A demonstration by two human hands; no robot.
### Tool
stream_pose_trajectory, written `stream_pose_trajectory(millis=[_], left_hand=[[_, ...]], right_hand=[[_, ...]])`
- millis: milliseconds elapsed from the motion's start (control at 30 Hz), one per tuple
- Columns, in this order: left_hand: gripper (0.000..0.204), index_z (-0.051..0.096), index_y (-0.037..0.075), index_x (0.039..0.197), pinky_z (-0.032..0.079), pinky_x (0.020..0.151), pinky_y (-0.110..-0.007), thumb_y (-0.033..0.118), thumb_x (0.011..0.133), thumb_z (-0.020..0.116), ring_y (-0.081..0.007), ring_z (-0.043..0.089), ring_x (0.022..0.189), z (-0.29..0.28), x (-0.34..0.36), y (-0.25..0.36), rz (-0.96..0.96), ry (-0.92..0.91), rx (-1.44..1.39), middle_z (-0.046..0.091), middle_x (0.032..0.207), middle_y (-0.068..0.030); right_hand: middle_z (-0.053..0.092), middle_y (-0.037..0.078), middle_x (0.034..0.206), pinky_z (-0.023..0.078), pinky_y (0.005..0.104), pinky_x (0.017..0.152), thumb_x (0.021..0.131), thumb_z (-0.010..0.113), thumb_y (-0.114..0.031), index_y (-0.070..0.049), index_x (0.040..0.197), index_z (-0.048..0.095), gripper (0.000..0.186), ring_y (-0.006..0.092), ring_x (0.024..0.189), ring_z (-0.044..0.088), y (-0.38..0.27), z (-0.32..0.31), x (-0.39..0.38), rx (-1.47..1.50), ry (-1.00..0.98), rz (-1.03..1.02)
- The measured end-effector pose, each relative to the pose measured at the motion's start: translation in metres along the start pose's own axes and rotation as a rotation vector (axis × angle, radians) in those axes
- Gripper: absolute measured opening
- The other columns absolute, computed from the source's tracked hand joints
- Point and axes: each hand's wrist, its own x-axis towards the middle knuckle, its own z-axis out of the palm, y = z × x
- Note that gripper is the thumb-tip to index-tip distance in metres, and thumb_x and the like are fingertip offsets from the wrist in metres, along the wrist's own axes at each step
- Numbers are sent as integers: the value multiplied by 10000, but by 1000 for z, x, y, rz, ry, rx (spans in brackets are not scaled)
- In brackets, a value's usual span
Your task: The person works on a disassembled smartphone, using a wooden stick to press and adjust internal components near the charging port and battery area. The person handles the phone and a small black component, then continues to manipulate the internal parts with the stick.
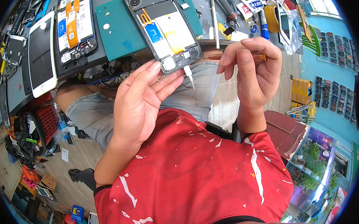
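My left hand [140, 91] grips the lower end of an opened smartphone [169, 35], thumb on its corner and fingers beneath. Its back is off: the battery, a blue patch, an orange flex cable and the lower board show, with a camera block at the far end. A white charging cable [189, 76] is plugged into the phone's near edge and hangs down. To the right, my right hand [252, 69] is raised with curled fingers around a slim screwdriver [214, 56] with an amber handle. Its tip points left toward the phone without clearly touching it.
A teal mat [118, 34] lies under the phone's far end. On the left of the bench are a white-framed phone [42, 56] and another opened phone [76, 28]. Tools, a blue marker [264, 26] and tape [271, 17] crowd the right. A red basket [47, 123] stands below left.
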Motion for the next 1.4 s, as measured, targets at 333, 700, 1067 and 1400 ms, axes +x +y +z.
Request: stream_pose_trajectory(millis=[333, 700, 1067, 1400], left_hand=[[420, 615, -130, 1440, 547, 1194, -527, 168, 1148, 570, -400, 714, 1318, 0, 0, -1, 6, -9, 9, 707, 1422, -262], [412, 622, -127, 1427, 553, 1186, -523, 173, 1148, 572, -398, 719, 1308, 1, 0, -1, 4, 1, 17, 709, 1417, -259], [412, 597, -128, 1454, 535, 1201, -529, 151, 1157, 535, -400, 704, 1331, -1, -2, 0, 9, -37, 15, 692, 1442, -263], [414, 596, -118, 1462, 529, 1206, -531, 161, 1158, 558, -404, 699, 1340, -1, -2, -2, 14, -35, 15, 691, 1449, -262]], right_hand=[[738, 202, 966, 528, 243, 628, 1145, 570, 12, 33, 1373, 526, 233, 140, 728, 653, -1, 1, 2, -8, -3, -8], [740, 202, 974, 531, 244, 634, 1145, 571, 11, 39, 1371, 529, 231, 139, 733, 655, -2, -1, 3, -26, -16, -3], [797, 152, 1045, 603, 270, 738, 1094, 635, 60, 61, 1312, 633, 218, 134, 811, 717, -30, -1, 18, -254, -100, 109], [761, 253, 1100, 594, 304, 769, 1109, 564, 74, 80, 1309, 593, 202, 185, 842, 709, -39, -4, 23, -357, -240, 109]])
